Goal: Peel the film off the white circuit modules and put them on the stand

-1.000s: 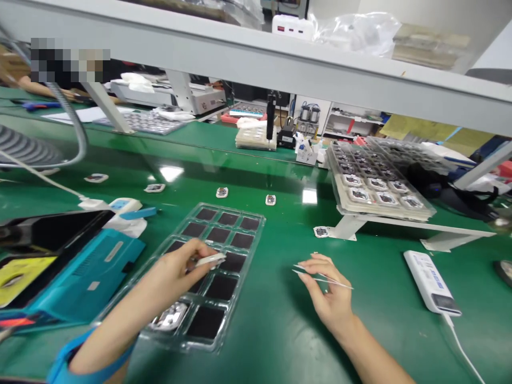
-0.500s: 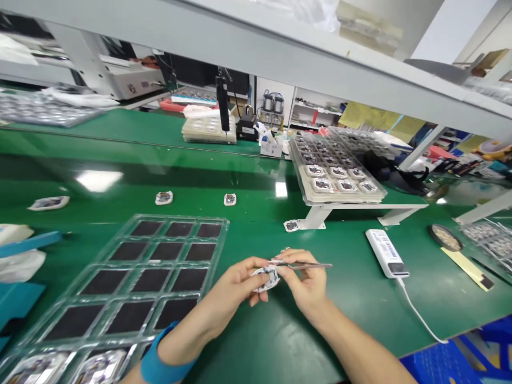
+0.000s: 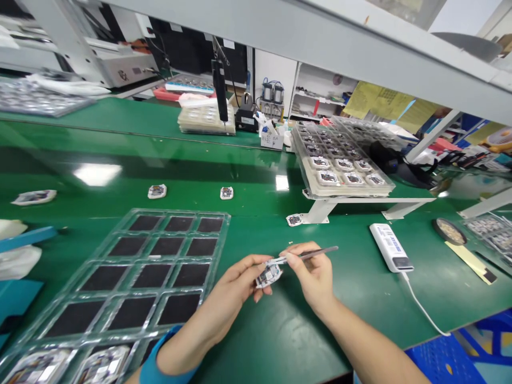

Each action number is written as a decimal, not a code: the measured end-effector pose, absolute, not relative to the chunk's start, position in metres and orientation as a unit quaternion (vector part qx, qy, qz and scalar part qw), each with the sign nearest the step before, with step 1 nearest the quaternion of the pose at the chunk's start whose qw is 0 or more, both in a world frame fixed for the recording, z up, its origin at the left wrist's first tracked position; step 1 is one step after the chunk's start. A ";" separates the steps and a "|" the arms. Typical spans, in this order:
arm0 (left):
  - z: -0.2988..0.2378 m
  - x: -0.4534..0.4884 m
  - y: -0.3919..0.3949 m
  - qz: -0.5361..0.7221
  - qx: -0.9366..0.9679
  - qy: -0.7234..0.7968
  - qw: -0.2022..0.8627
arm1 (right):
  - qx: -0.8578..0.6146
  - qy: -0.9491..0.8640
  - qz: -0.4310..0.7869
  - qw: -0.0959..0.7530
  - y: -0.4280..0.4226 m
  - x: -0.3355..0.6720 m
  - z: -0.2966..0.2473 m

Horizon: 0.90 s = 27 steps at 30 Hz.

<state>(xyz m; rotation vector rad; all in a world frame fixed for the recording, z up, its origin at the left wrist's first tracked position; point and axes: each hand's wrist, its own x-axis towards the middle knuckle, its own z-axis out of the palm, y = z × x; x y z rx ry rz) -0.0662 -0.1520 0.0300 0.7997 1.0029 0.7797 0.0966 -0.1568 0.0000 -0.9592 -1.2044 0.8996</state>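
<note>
While the left hand (image 3: 240, 278) pinches a small white-rimmed circuit piece (image 3: 269, 276) above the glossy green table (image 3: 276, 341), the right hand (image 3: 316, 274) holds slim grey metal tweezers (image 3: 327, 250) at its edge. To the left lies a clear plastic tray (image 3: 224, 234) with black squares; overhead, a pale metal beam (image 3: 320, 45) crosses the room.

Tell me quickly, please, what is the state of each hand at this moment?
Left hand: closed, holding a small white-edged circuit module.
Right hand: closed, holding tweezers, their tips at the module's upper edge.
</note>
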 end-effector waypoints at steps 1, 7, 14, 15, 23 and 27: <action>0.030 -0.066 -0.153 0.364 0.356 0.455 0.731 | -0.427 -0.518 0.401 0.623 -0.157 0.096 -0.001; 0.028 -0.065 -0.157 0.368 0.371 0.459 0.718 | -0.449 -0.493 0.435 0.605 -0.156 0.092 -0.003; 0.029 -0.065 -0.155 0.358 0.394 0.465 0.707 | -0.414 -0.464 0.496 0.606 -0.155 0.092 -0.002; 0.029 -0.065 -0.154 0.358 0.395 0.466 0.707 | -0.408 -0.468 0.498 0.605 -0.155 0.092 -0.002; 0.027 -0.070 -0.152 0.350 0.387 0.479 0.706 | -0.327 -0.666 0.292 0.604 -0.157 0.096 0.004; 0.029 -0.072 -0.151 0.346 0.386 0.480 0.707 | -0.321 -0.707 0.243 0.582 -0.158 0.100 0.006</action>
